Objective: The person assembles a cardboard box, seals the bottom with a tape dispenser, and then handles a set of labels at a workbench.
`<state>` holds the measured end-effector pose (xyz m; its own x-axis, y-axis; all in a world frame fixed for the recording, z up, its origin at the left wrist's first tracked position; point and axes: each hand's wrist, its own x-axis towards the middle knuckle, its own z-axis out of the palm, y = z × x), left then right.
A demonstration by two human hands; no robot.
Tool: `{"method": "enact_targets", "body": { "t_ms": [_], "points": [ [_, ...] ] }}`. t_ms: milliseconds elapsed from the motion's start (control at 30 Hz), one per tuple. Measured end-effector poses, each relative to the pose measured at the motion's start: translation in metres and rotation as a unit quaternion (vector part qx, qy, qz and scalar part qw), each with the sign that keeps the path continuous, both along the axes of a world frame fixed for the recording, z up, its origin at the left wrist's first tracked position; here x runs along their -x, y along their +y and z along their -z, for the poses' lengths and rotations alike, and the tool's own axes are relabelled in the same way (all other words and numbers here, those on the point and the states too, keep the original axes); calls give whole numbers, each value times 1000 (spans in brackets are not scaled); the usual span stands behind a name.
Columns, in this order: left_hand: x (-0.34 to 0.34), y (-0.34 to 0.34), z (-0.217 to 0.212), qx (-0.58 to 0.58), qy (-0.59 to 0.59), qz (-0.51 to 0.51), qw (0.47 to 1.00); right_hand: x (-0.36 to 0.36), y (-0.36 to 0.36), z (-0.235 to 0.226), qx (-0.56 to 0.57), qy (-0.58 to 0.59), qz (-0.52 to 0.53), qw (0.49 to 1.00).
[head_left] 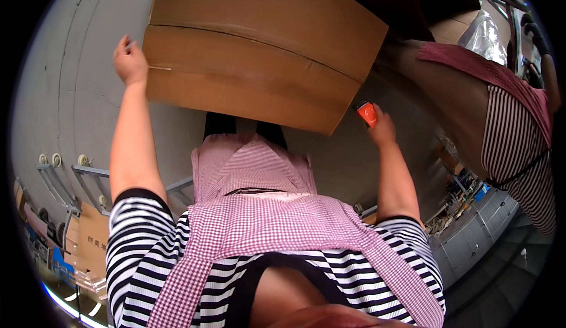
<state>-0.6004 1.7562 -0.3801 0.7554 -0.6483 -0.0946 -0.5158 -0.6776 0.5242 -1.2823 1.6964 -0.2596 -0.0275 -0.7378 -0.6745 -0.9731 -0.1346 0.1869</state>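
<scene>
Cardboard box (259,45): large, brown, held up off the grey floor (71,92) in front of the person, over a pink checked apron (253,210); its long axis runs from upper left down to lower right, flap seam running the same way.
Left hand (130,63): pressed on the box's left edge near the seam, fingers curled round that edge, gripping the cardboard.
Right hand (383,129): just beside the box's lower right corner, closed round an orange box cutter (367,114).
Cutter to box: the tool's tip points up toward the right corner, near it; whether it touches, I cannot tell.
Nearer hand: the left bears the box; the right is taken up by the cutter.
Bystander: another person in a striped top (513,145) stands at right, well apart.
</scene>
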Motion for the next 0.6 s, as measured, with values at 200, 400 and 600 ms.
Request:
{"method": "enact_targets", "body": {
  "t_ms": [200, 400, 600],
  "points": [
    [225, 0, -104, 12, 595, 245, 765, -100, 22, -130, 144, -332, -12, 932],
    [263, 18, -167, 46, 839, 97, 534, -178, 33, -122, 137, -470, -86, 868],
    [232, 34, -166, -57, 850, -46, 522, -219, 46, -104, 114, -487, -92, 861]
  ]
}}
